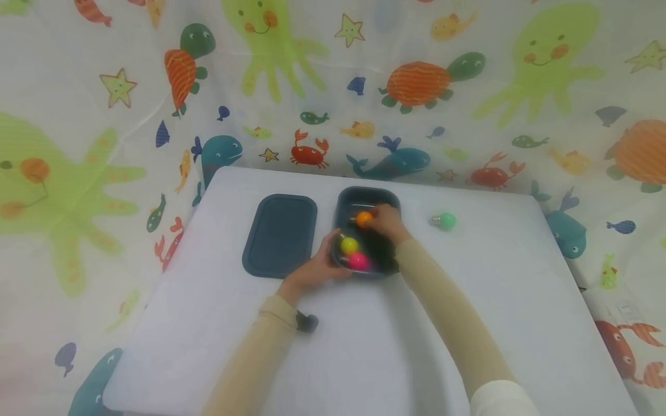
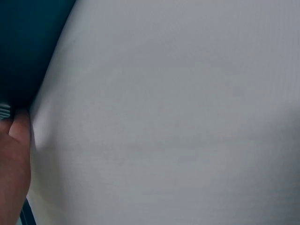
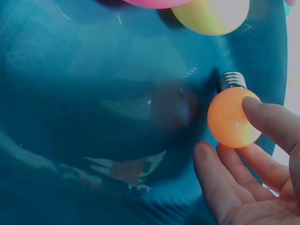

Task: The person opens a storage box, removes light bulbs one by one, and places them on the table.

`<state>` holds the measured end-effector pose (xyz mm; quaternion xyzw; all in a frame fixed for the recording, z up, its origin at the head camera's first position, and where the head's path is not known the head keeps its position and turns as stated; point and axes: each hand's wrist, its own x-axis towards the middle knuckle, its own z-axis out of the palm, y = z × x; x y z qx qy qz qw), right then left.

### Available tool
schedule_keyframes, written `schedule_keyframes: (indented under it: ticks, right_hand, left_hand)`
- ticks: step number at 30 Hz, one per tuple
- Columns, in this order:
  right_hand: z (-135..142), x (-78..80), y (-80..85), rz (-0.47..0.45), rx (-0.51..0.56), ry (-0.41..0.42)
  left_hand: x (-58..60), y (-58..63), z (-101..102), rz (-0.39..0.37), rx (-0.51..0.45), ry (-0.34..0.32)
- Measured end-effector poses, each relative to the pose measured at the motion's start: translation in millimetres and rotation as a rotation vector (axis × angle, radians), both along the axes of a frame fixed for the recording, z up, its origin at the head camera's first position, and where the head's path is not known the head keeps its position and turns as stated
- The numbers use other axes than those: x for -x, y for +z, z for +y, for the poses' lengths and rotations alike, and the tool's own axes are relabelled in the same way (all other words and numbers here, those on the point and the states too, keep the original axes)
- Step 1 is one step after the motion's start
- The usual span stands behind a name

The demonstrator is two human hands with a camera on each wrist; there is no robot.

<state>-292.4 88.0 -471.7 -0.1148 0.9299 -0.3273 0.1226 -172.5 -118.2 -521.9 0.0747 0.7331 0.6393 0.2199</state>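
A dark teal plastic box [image 1: 368, 193] stands on the table, with a yellow light bulb [image 1: 349, 245] and a pink light bulb [image 1: 358, 261] at its near end. My right hand [image 1: 389, 222] is inside the box and pinches an orange light bulb [image 3: 234, 117] by its round glass; the metal screw base points away from the palm in the right wrist view. At the box's near left corner, my left hand [image 1: 314, 268] grips the wall. Part of that hand [image 2: 16, 154] shows at the box's edge in the left wrist view.
A flat dark teal lid [image 1: 280, 236] lies left of the box. To the right, a green light bulb [image 1: 444, 221] lies on the white table [image 1: 494, 300]. Behind the table hangs a curtain [image 1: 322, 75] printed with sea animals.
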Motion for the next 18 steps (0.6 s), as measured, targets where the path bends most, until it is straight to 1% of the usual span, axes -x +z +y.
schedule_keyframes:
  ticks: [5, 9, 12, 15, 18]
  right_hand:
    - [7, 0.4, -0.1, 0.016, 0.039, -0.017]
    - [14, -2.4, 4.8, -0.024, 0.071, -0.049]
    - [18, -5.4, 10.4, -0.063, 0.092, -0.082]
    - [21, -7.5, 14.1, -0.069, 0.095, -0.1]
    - [26, -9.1, 16.0, -0.061, 0.107, -0.118]
  left_hand:
    - [-2.1, 1.9, -2, 0.002, 0.014, -0.008]
    - [-3.8, 3.7, -3, 0.007, 0.001, -0.016]
    - [-5.8, 6.4, -4, 0.008, 0.009, -0.014]
    - [-7.7, 9.3, -5, 0.005, 0.017, -0.007]
    - [-8.8, 9.9, -5, 0.004, 0.002, -0.009]
